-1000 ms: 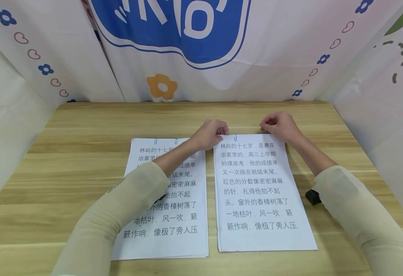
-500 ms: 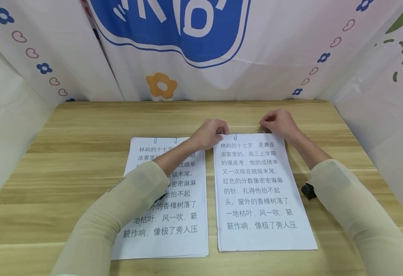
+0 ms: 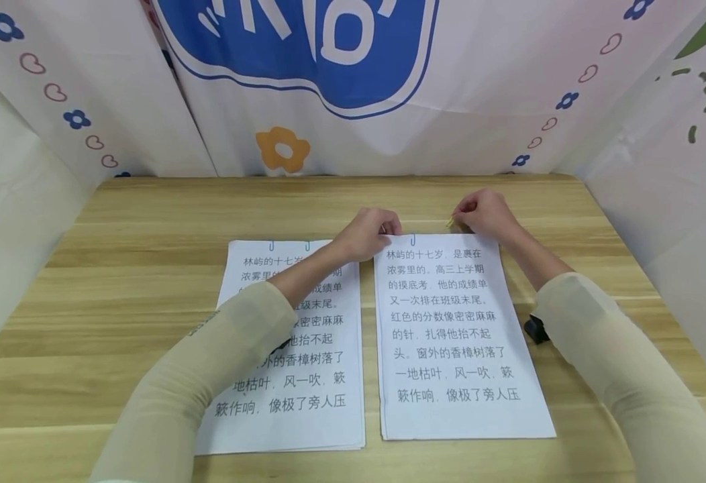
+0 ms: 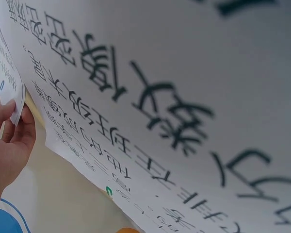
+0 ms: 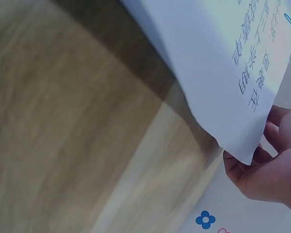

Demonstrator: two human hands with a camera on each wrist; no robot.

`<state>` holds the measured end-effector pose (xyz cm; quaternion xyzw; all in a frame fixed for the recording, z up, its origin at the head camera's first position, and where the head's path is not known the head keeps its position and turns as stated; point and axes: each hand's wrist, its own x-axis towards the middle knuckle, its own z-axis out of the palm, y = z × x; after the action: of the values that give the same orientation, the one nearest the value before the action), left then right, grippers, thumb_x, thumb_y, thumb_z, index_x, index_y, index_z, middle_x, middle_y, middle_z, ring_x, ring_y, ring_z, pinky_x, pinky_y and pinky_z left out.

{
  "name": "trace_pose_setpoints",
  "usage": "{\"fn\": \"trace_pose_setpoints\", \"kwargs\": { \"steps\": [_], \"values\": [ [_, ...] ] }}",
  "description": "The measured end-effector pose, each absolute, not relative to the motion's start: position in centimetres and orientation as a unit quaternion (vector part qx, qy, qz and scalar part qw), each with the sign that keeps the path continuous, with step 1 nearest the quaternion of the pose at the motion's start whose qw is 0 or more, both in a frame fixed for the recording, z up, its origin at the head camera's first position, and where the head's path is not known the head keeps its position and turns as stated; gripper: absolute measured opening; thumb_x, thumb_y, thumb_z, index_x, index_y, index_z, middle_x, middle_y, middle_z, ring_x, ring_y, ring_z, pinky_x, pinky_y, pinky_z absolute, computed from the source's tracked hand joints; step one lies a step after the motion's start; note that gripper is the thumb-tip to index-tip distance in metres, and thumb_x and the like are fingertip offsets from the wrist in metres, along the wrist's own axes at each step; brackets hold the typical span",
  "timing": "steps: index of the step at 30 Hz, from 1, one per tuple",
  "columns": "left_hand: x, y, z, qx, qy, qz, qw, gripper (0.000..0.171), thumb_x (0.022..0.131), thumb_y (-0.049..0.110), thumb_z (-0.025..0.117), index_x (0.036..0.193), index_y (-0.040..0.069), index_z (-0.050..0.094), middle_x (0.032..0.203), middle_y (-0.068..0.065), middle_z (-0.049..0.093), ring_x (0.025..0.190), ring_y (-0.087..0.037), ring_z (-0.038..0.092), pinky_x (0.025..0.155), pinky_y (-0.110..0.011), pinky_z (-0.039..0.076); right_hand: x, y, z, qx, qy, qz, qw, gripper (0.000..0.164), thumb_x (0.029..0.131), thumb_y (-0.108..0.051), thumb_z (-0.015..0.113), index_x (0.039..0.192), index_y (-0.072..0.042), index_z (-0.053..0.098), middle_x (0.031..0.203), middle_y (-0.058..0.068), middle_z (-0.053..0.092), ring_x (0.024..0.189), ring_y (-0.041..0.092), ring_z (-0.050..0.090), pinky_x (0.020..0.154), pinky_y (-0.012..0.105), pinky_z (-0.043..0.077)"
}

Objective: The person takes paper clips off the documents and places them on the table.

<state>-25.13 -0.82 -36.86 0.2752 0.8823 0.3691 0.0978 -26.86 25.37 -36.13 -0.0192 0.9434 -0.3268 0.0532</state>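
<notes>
My left hand (image 3: 368,233) pinches the top left corner of the right paper stack (image 3: 449,419), thumb on the printed face and fingers behind, as the left wrist view shows. A blue paper clip (image 3: 413,239) sits on that stack's top edge, just right of this hand. At the stack's top right corner, my right hand (image 3: 487,213) holds a small yellow paper clip (image 3: 450,221) between thumb and fingertips. In the right wrist view its fingers (image 5: 235,167) are right at the paper corner, and the yellow clip is hidden.
A second paper stack (image 3: 305,435) lies to the left, partly under my left forearm, with two paper clips (image 3: 271,245) along its top edge. Both stacks rest on a wooden table (image 3: 117,268). A printed white curtain (image 3: 449,134) hangs behind the table's far edge.
My right hand has shifted slightly left, and the yellow paper clip now shows beyond its fingertips. The left hand and both stacks stay where they were.
</notes>
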Motion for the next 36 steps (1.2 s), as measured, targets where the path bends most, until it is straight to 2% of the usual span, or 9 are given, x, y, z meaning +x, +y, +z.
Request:
{"fn": "trace_pose_setpoints", "kwargs": {
  "steps": [8,27,36],
  "values": [
    [-25.13,-0.71,-36.83,0.279,0.881,0.370,0.098,0.021,0.095,-0.013,0.060,0.103,0.002,0.071,0.101,-0.010,0.067,0.098,-0.023,0.063,0.089,-0.029,0.054,-27.16,25.43,-36.10,-0.024,0.952,-0.298,0.065,0.016,0.100,-0.007,0.065,0.106,0.005,0.073,0.102,0.020,0.070,0.090,0.028,0.059,0.076,0.033,0.048],
    [-25.06,-0.69,-36.66,0.277,0.884,0.365,0.098,0.021,0.094,-0.015,0.060,0.104,0.001,0.071,0.102,-0.012,0.068,0.099,-0.024,0.063,0.091,-0.030,0.054,-27.37,25.44,-36.38,-0.029,0.954,-0.293,0.060,0.014,0.099,-0.006,0.067,0.104,0.005,0.074,0.098,0.019,0.071,0.090,0.028,0.058,0.078,0.035,0.045],
    [-25.16,-0.78,-36.77,0.280,0.883,0.364,0.099,0.022,0.094,-0.014,0.060,0.105,0.001,0.071,0.103,-0.011,0.068,0.100,-0.024,0.063,0.093,-0.030,0.054,-27.36,25.47,-36.44,-0.023,0.950,-0.305,0.062,0.014,0.099,-0.006,0.067,0.106,0.004,0.074,0.102,0.020,0.071,0.090,0.028,0.059,0.078,0.035,0.047]
  ]
}}
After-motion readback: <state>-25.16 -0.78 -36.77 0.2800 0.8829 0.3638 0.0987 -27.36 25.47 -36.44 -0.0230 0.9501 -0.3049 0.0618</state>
